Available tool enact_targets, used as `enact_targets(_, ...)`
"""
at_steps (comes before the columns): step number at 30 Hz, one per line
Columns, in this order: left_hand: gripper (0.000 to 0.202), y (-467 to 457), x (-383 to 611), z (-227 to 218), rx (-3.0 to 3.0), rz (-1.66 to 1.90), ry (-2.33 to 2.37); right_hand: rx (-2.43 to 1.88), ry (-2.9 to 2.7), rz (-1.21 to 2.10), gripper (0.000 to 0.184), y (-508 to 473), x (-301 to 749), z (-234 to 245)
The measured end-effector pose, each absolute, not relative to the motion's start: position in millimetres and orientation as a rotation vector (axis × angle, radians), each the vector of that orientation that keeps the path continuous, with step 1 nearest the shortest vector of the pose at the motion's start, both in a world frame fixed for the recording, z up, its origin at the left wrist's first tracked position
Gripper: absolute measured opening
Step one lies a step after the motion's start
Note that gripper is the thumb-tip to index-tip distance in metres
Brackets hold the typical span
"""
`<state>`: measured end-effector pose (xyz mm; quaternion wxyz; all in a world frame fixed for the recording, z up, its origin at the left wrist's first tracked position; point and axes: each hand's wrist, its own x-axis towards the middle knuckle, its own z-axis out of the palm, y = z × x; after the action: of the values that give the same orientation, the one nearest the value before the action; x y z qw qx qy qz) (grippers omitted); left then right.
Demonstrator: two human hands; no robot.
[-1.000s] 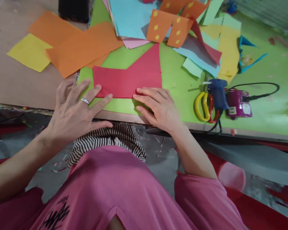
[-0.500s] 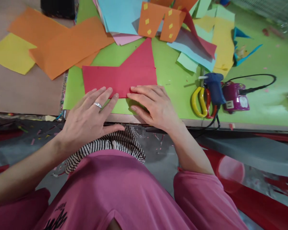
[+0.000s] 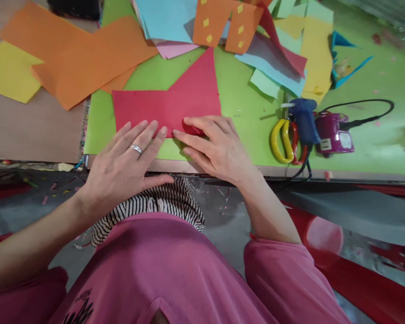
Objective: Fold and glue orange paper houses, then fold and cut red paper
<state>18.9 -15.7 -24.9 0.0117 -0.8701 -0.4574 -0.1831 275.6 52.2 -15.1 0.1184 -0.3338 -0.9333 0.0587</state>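
A red paper sheet (image 3: 175,101) lies on the green mat (image 3: 243,112) at the table's near edge, with a pointed flap rising at its right half. My left hand (image 3: 121,166), a ring on one finger, rests flat with fingers spread, the tips on the paper's near edge. My right hand (image 3: 216,148) lies beside it with fingers stretched leftward, pressing the paper's lower right part, where the edge curls up a little under the fingers. Neither hand grips anything.
Orange sheets (image 3: 84,58), a yellow sheet (image 3: 6,74), light blue paper (image 3: 168,20) and an orange cut-out with yellow squares (image 3: 226,24) lie behind. Right of my hands sit yellow-and-red scissors (image 3: 283,141), a blue glue gun (image 3: 305,121) and a purple device (image 3: 334,132) with a black cord.
My left hand has slid right along the red paper's near edge, close to my right hand. The right hand's fingers shifted slightly left, and the paper's edge lifted a little under them.
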Motion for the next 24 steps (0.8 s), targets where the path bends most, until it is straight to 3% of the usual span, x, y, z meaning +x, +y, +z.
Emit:
enact_targets(10,0.078,-16.3,22.0,-24.8,-2.729,-0.499,-1.481,-1.056,-2.729,0.036,0.038,40.2,285.3,-11.9)
enact_targets(16,0.076,-16.7,22.1,-19.0,-2.78,-0.515,-1.532,-1.352,-2.554,-0.034,0.046,26.7,304.3,-5.2)
enact_targets(24,0.075,-16.1,23.9,-12.6,-2.789,-0.482,-1.491,-1.331,-2.615,-0.024,0.043,30.2,309.7,-13.5)
